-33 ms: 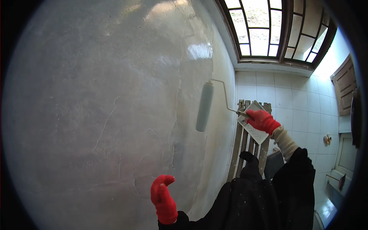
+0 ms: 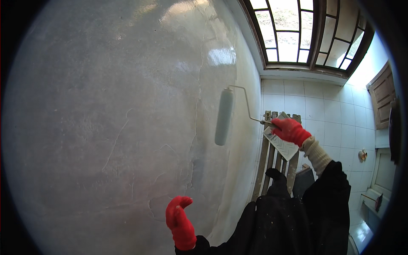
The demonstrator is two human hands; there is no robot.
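In a red glove, my right hand (image 2: 291,131) is closed around the handle of a paint roller (image 2: 224,117). Its bent wire frame (image 2: 247,103) reaches left, and the long pale grey-green sleeve stands nearly upright along the wall (image 2: 140,127). Whether the sleeve touches the wall I cannot tell. Below my right hand lies a white paint tray (image 2: 284,147) with a ridged bottom, partly covered by the hand. Raised by the lower part of the wall, my left hand (image 2: 181,225), also red-gloved, has loosely bent fingers and holds nothing.
The wall is grey, glossy in places, with cracks and peeling edges. Under the tray is a slatted wooden bench (image 2: 264,163), where my foot (image 2: 276,175) shows. A dark flat object (image 2: 303,182) is beside it. White floor tiles (image 2: 335,121) stretch right, below a barred window (image 2: 289,32).
The roller has shifted slightly left and a little up, with my right hand moving along. My left hand has dropped slightly.
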